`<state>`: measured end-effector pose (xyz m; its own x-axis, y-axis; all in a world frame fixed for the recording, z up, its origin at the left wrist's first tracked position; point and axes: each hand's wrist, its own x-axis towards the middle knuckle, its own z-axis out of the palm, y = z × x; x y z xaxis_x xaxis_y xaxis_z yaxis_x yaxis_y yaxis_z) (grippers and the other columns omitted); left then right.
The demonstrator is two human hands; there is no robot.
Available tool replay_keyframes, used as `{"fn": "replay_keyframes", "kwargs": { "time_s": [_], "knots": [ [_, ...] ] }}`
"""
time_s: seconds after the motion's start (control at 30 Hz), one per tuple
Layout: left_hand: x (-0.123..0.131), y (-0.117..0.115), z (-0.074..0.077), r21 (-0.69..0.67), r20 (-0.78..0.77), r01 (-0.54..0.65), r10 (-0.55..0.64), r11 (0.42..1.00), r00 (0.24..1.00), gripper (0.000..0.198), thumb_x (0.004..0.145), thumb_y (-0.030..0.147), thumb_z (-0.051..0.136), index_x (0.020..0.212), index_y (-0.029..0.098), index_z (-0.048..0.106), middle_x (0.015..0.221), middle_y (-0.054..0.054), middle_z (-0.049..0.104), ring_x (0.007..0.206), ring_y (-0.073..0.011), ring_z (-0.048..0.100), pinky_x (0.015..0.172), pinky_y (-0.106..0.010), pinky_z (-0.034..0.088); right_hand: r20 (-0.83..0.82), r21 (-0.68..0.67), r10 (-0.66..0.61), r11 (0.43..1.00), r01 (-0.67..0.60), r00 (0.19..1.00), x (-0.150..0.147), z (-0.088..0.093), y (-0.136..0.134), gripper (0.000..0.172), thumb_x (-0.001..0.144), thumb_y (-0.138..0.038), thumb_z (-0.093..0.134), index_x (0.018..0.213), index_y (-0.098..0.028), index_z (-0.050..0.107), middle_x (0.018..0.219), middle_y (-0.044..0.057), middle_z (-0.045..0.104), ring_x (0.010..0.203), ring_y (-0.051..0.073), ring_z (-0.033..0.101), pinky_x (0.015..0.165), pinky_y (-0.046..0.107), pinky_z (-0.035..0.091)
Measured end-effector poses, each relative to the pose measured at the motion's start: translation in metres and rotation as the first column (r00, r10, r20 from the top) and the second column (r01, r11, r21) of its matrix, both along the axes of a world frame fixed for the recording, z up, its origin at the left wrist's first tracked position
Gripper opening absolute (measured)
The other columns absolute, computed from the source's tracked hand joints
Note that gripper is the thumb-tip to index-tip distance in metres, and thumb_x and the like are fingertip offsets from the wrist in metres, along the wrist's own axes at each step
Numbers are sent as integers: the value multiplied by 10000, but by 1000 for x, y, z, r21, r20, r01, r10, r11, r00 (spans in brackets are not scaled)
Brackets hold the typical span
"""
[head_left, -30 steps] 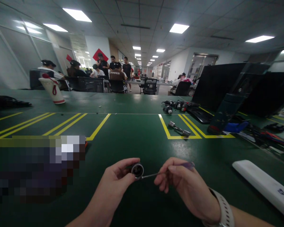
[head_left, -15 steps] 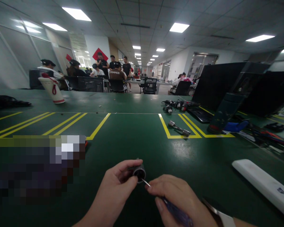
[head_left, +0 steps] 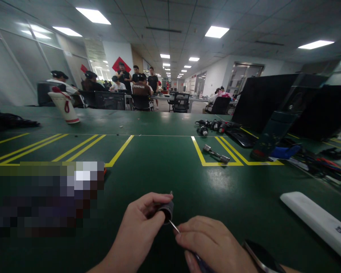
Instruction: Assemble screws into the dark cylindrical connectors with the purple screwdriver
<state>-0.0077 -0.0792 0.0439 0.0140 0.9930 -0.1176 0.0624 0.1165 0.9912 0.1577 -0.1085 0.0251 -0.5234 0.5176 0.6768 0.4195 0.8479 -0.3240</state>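
Observation:
Between the thumb and fingers of my left hand (head_left: 143, 223) is a small dark metal cylinder (head_left: 167, 210), its hollow end turned toward me. My right hand (head_left: 207, 239) is wrapped around a screwdriver (head_left: 174, 226) with a thin metal shaft and a dark purple handle. The shaft's tip reaches the cylinder's opening; whether it touches anything inside is hidden. A small metal stub stands out at the top of the cylinder. Both hands are over the green table (head_left: 153, 167).
A metal part with two knurled ends (head_left: 216, 153) lies inside a yellow-taped area. A white bar-shaped object (head_left: 315, 220) is at the right, a dark bottle (head_left: 268, 132) behind it. Cables and connectors (head_left: 208, 127) lie farther back; a paper cup (head_left: 64, 106) stands far left.
The cylinder has tilted so its open end faces lower, and my left fingers have shifted with it. My right hand has turned slightly, moving the screwdriver's handle lower and more out of sight.

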Motion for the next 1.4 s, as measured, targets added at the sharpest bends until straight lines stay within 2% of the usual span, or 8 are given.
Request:
{"fn": "replay_keyframes", "kwargs": {
  "time_s": [0.17,0.37,0.53,0.63,0.73,0.97,1.23,1.4],
  "knots": [
    [0,4,-3,-18,1,22,-22,1000,1000,184,584,130,592,724,173,702,919,-54,734,862,-222,667,726,-299,516,1,-3,-50,999,50,999,-4,-1,0,314,698,8,450,925,-132,616,837,102,722,702,190,672,611,282,561],
    [-4,10,-5,-50,100,141,-136,989,986,386,583,93,642,959,181,652,905,-43,723,841,-207,665,777,-322,498,-144,-263,-121,961,80,982,9,9,-1,269,752,-66,496,946,-189,637,866,78,715,819,203,662,733,316,529],
    [-6,40,-15,87,13,158,-160,984,987,506,618,82,648,1109,186,579,1033,-57,664,969,-213,629,877,-369,473,-391,-662,-214,741,-111,895,21,13,28,183,857,-219,475,846,-169,650,802,69,695,729,180,645,641,316,508],
    [-6,67,-24,290,-158,154,-112,944,981,480,617,92,658,1076,223,612,1062,-30,600,985,-206,602,874,-378,478,-564,-719,-266,623,-307,782,22,9,55,153,839,-246,501,834,-150,620,786,70,696,679,161,632,610,300,482],
    [-5,91,-32,426,-281,119,6,897,960,405,633,129,669,1027,220,643,997,-27,562,923,-201,591,805,-352,498,-650,-717,-341,572,-399,679,20,5,77,132,812,-246,510,811,-140,589,741,61,689,627,142,612,577,277,450],
    [0,125,-42,439,-240,106,3,892,971,327,697,226,652,1017,179,604,979,-44,599,924,-219,595,793,-355,498,-715,-654,-310,612,-444,626,11,-3,111,50,819,-199,492,777,-173,498,677,13,653,583,120,565,558,253,417],
    [0,130,-45,371,-138,94,-46,924,989,367,694,235,659,1053,185,603,948,-36,669,913,-212,643,833,-372,509,-695,-608,-185,668,-430,695,4,-11,130,56,814,-204,545,773,-168,558,701,2,616,666,144,571,627,281,446],
    [0,129,-46,362,-112,69,-30,930,993,353,646,202,697,996,201,648,947,-34,677,913,-223,650,846,-395,514,-473,-628,-221,763,-151,853,4,-9,119,123,850,-197,480,808,-160,590,761,25,614,723,160,574,648,293,446]
  ]
}}
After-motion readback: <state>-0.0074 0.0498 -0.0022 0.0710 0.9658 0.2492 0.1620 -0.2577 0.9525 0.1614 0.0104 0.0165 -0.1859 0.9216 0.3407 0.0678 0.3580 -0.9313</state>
